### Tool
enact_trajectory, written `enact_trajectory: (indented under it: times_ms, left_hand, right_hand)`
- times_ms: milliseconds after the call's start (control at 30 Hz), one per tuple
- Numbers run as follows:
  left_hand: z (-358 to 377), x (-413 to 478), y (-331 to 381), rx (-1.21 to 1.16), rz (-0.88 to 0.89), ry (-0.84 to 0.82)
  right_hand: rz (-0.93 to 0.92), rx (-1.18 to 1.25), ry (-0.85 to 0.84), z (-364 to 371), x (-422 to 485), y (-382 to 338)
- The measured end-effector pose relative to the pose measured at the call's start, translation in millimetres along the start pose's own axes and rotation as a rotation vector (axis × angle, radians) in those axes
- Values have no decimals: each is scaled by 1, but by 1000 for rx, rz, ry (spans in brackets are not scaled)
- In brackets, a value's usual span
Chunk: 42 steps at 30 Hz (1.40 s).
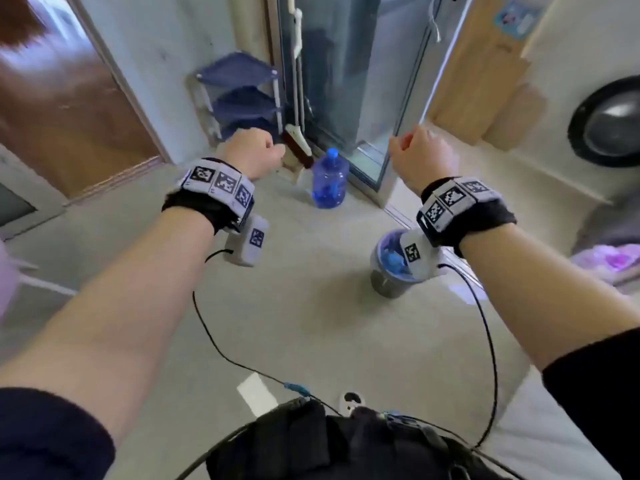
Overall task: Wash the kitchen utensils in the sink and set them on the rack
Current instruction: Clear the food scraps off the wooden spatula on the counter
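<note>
The left hand point(254, 152) and right hand point(424, 154) each show a grip curled into an empty fist; a translucent blue plastic water jug point(329, 181) stands between them.

Left hand point(254, 152), right hand point(424, 155): were held forward, fisted, gripping nothing. Blue bottle point(329, 180), grey bucket point(384, 285): stood apart on floor point(294, 323).

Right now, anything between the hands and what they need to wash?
Cannot tell: no sink, utensil or drying rack shows. The left hand and right hand are curled, holding nothing, above the floor; beyond them stand a blue bottle and glass door.
</note>
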<state>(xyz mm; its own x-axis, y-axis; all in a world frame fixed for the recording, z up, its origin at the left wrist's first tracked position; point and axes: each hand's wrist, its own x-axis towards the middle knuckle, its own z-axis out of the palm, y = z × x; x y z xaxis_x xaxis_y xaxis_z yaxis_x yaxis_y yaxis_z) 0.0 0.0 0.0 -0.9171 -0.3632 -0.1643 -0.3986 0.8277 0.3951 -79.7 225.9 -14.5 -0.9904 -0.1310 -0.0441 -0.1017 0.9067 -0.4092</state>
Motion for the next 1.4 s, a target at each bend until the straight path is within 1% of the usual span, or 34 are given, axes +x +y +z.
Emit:
enact_trajectory:
  times_ms: [67, 233, 433, 500, 700, 900, 1033, 1100, 1233, 1300, 1400]
  left_hand:
    - [3, 9, -7, 86, -23, -42]
    - [30, 26, -18, 122, -15, -178]
    - [40, 24, -24, 217, 11, -217]
    - [39, 23, -29, 250, 15, -213]
    - [29, -2, -56, 236, -9, -189]
    - [24, -31, -58, 205, -11, -211]
    - [26, -52, -70, 179, -6, -145]
    - [25, -62, -80, 154, -25, -144]
    - [18, -86, -98, 120, -86, -113]
    - [16, -101, -110, 110, -156, -86]
    - [19, -130, -131, 94, -279, -88]
  right_hand:
    - [-7, -15, -9, 8, 10, -2]
    - [9, -123, -44, 22, 17, 17]
    - [-4, -186, -101, 32, 8, 29]
    - [-12, -175, -104, 30, 7, 26]
    - [-61, -124, -96, 32, -18, 18]
    - [-64, -82, -90, 33, -42, 17]
    - [-98, -68, -94, 34, -53, 13]
    - [-104, -62, -122, 35, -54, 7]
    - [-195, -64, -153, 44, -53, -12]
    - [-254, -62, -184, 54, -55, -27]
    - [-360, -66, -256, 71, -66, -51]
